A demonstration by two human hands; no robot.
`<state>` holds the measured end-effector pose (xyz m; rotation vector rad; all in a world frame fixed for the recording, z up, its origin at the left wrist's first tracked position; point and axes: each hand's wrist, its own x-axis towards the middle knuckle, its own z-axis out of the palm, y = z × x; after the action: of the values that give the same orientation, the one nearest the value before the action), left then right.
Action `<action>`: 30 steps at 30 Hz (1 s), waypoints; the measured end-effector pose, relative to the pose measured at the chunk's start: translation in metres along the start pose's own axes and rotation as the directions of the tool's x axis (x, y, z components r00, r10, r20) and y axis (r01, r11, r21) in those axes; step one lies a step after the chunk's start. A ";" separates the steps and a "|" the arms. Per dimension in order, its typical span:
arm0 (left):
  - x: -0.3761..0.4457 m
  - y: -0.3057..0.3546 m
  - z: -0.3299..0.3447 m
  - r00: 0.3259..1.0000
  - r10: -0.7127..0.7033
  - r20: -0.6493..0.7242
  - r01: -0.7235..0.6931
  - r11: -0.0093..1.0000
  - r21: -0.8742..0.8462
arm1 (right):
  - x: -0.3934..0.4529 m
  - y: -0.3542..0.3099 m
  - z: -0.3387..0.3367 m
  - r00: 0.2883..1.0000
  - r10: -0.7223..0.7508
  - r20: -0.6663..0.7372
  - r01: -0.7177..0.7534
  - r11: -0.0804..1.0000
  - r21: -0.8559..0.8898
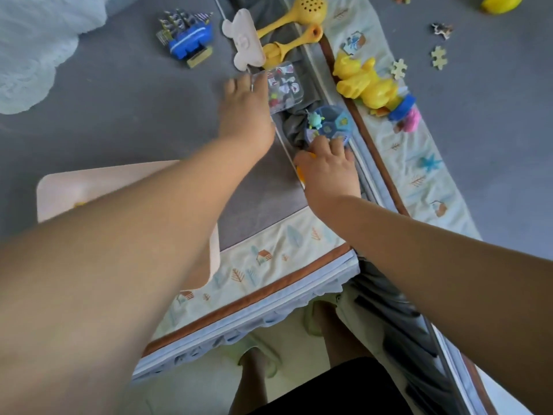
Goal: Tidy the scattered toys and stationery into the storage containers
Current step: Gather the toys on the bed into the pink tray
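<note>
My left hand (244, 112) reaches out over the grey bed surface and its fingers rest on the edge of a clear plastic box (284, 85) of small coloured pieces. My right hand (327, 166) closes its fingertips over a blue polyhedral ball toy (332, 121) lying in the gap between two beds; something yellow-orange (300, 172) shows under its palm. A small teal figure (314, 119) sits on the ball. Further off lie a white cloud-shaped toy (245, 40), yellow toy spoons (293, 25), a blue block ship (187, 35) and a yellow plastic animal (363, 82).
Jigsaw pieces (399, 68) and a blue and pink toy (404, 113) lie on the right bed's patterned border. A pale pink board (59, 190) sits at the left. A light blue fluffy blanket (33, 46) fills the top left. My feet in slippers (260, 357) stand below.
</note>
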<state>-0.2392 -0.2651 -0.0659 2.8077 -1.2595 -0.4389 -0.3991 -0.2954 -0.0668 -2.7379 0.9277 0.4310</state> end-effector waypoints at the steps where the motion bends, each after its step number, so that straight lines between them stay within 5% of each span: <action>1: 0.009 0.000 0.004 1.000 0.002 0.001 -0.002 1.000 0.015 | 0.001 0.001 0.002 1.000 -0.009 -0.011 0.009 1.000 0.019; 8: 0.035 0.006 0.021 0.998 -0.069 -0.007 0.070 0.991 0.116 | 0.008 0.006 0.004 0.999 -0.021 -0.040 0.026 0.994 0.107; 16: -0.012 -0.002 -0.016 0.982 -0.180 -0.055 0.178 0.983 -0.038 | 0.005 -0.013 -0.019 0.997 0.026 -0.071 -0.011 0.979 0.201; 24: -0.109 -0.087 -0.069 0.940 -0.309 -0.145 0.288 0.946 -0.147 | -0.024 -0.104 -0.047 0.989 0.005 -0.145 0.049 0.929 0.368; 30: -0.177 -0.151 -0.052 0.906 -0.417 -0.066 0.404 0.902 -0.152 | -0.047 -0.158 -0.042 0.993 -0.098 -0.068 0.117 0.906 0.407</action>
<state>-0.2273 -0.0379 0.0052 2.9261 -0.5843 -0.3755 -0.3282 -0.1591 0.0061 -2.4029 0.7683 0.1309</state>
